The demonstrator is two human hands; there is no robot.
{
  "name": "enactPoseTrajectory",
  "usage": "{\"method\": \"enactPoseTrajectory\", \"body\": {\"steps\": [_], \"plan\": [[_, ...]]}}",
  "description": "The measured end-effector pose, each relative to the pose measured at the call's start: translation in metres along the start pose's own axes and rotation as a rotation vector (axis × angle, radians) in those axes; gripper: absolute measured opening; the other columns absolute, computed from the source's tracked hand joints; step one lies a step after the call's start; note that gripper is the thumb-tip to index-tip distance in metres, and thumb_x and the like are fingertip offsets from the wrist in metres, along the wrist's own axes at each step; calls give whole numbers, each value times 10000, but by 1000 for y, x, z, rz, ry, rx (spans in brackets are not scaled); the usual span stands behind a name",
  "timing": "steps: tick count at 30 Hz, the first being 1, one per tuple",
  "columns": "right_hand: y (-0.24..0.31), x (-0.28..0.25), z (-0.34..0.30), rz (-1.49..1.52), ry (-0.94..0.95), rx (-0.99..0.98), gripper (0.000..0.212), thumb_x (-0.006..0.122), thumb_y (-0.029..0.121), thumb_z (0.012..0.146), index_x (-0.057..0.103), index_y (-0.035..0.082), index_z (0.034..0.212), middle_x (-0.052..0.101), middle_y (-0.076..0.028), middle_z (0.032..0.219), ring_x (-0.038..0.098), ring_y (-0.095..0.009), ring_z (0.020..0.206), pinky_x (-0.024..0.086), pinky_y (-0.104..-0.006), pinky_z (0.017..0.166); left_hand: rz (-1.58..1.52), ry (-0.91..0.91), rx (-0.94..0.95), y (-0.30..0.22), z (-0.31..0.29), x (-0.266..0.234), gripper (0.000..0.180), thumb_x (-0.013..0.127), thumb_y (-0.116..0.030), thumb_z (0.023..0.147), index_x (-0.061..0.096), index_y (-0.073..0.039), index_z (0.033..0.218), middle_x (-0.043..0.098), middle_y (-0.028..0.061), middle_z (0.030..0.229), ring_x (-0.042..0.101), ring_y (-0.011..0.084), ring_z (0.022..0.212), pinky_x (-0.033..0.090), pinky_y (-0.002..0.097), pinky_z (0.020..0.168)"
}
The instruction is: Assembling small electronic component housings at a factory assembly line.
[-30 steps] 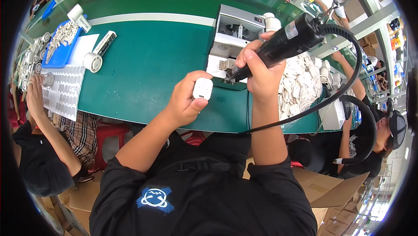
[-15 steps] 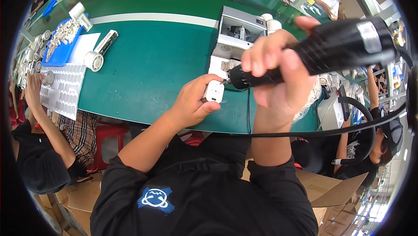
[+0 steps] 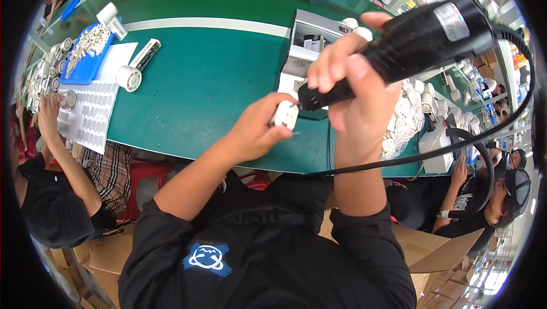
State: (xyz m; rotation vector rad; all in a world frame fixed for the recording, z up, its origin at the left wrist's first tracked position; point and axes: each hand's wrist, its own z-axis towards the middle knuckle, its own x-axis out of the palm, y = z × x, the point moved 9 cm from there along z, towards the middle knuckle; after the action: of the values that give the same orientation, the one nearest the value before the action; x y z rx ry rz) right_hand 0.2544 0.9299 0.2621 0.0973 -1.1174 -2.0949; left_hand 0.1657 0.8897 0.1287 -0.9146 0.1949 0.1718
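Observation:
Between the thumb and fingers of my left hand [image 3: 249,131] is a small white plastic housing [image 3: 286,116] with holes in its face. My right hand [image 3: 364,95] is wrapped around a black corded electric screwdriver [image 3: 424,41], held slantwise with its bit end down to the left. The bit reaches the upper right edge of the housing; whether it sits in a hole or on a screw cannot be made out. Just behind stands a grey box-shaped machine [image 3: 302,61], likely a screw feeder, partly covered by my right hand.
A bag of white parts [image 3: 401,123] lies right of my right forearm. The screwdriver's black cable [image 3: 421,156] crosses there. At left are a blue tray [image 3: 85,69] of small white pieces, a sticker sheet [image 3: 91,112] and a co-worker's hand [image 3: 50,109].
The screwdriver's rear end has risen and shifted left, and its cable bows higher. The white housing has tilted in my left hand. Both hands keep their hold.

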Motion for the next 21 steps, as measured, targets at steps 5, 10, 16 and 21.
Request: {"method": "enactPoseTrajectory", "body": {"steps": [5,10,16,21], "plan": [[47,-37,-12,73,-107,-221,493,516,183,851,330,44,1286,436,-39,735,438,-146,634,402,-306,608,-616,-315,-861,60,10,-59,383,440,-397,917,453,-44,1065,537,62,830,548,148,730,478,289,632],[23,-71,-32,-196,-182,-7,639,627,139,772,289,-41,1283,505,-93,736,498,-167,623,449,-296,602,-437,-360,-866,89,18,-99,352,465,-355,913,470,-27,1041,551,75,839,566,165,741,491,317,646],[17,-77,-48,-256,-248,-14,655,688,170,734,349,-53,1249,548,-119,803,550,-175,702,463,-289,669,1075,178,-635,115,56,-153,424,570,-306,843,491,39,1078,604,188,964,598,311,900,483,392,757],[2,-76,-52,-215,-230,3,623,697,235,744,396,-42,1215,559,-124,829,547,-177,717,445,-276,661,1092,313,-969,171,39,-216,353,618,-338,797,631,-37,983,600,167,1073,572,324,999,465,396,832]]}}
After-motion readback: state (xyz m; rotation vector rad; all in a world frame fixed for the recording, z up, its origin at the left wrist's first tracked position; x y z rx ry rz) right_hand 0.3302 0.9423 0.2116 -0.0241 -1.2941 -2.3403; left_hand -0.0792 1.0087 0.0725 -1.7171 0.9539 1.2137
